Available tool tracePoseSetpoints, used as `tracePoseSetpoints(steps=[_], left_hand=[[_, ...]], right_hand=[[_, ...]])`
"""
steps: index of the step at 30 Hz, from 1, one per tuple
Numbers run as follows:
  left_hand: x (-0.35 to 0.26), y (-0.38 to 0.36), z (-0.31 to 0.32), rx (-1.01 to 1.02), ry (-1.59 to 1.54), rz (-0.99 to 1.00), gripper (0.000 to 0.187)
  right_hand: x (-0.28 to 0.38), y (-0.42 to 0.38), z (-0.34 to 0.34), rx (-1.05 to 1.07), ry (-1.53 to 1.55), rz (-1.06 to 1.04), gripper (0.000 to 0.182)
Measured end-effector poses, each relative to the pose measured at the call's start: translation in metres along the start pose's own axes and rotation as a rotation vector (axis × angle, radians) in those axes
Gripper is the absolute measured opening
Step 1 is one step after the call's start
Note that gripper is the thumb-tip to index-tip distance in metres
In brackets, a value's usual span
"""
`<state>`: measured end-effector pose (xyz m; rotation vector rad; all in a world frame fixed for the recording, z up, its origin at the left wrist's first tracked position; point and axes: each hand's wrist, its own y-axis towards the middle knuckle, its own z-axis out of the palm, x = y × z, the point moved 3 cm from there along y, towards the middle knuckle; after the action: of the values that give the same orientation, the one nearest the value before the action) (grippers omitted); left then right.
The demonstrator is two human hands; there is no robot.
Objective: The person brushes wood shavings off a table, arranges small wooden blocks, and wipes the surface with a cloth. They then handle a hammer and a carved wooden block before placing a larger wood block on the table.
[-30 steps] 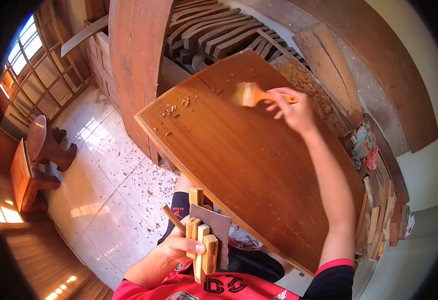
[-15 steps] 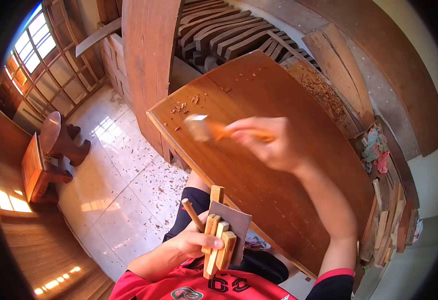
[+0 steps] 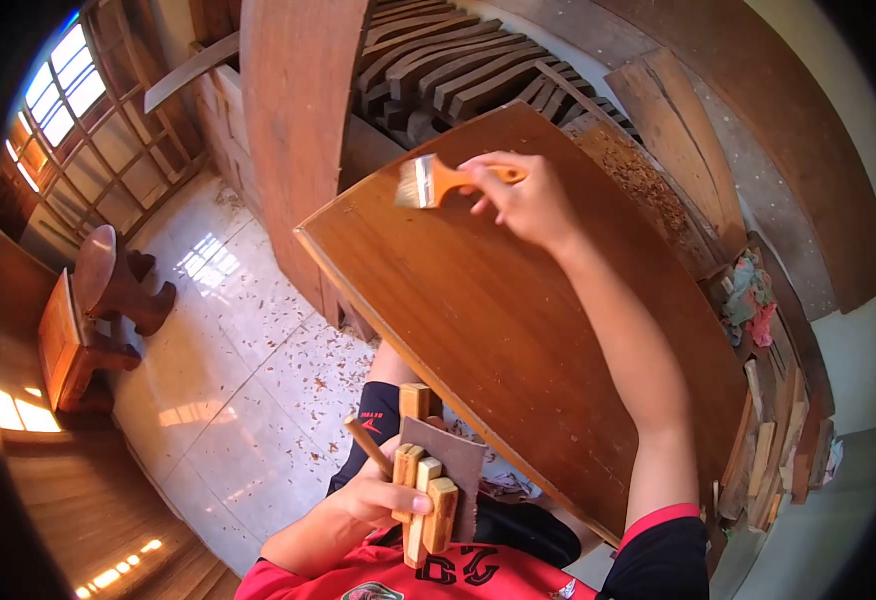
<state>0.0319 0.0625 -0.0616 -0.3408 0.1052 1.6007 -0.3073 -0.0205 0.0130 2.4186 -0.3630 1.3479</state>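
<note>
We find shavings gone from the wooden panel (image 3: 518,330) at 10 o'clock, that corner now evidently swept; the right hand (image 3: 523,205) grips a flat paintbrush (image 3: 433,182) at 12, the left hand (image 3: 383,500) clasps wooden blocks (image 3: 441,515) at 6; loose shavings (image 3: 648,190) lie at 2, an upright board (image 3: 298,140) hemming 11

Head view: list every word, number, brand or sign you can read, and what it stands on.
None reads with certainty.
Large black characters on the red shirt: distorted, unclear.
Badge on the shirt: cut off, unreadable.
Red lettering on the dark shorts: too small.
</note>
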Motion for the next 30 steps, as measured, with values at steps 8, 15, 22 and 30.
tracePoseSetpoints(steps=[8,15,22,30], left_hand=[[-0.002,0.003,-0.029,-0.038,-0.068,0.042,0.064],[-0.004,0.0,-0.049,-0.113,-0.034,0.022,0.067],[-0.011,0.001,-0.036,-0.211,0.021,0.111,0.067],[-0.03,0.018,-0.029,-0.232,0.125,0.194,0.059]], right_hand=[[-0.117,0.026,-0.229,-0.484,-0.342,0.448,0.038],[-0.037,0.011,-0.137,-0.27,-0.177,0.038,0.032],[-0.099,0.057,-0.168,-0.299,-0.084,0.34,0.031],[-0.097,0.068,-0.172,-0.035,0.021,0.334,0.04]])
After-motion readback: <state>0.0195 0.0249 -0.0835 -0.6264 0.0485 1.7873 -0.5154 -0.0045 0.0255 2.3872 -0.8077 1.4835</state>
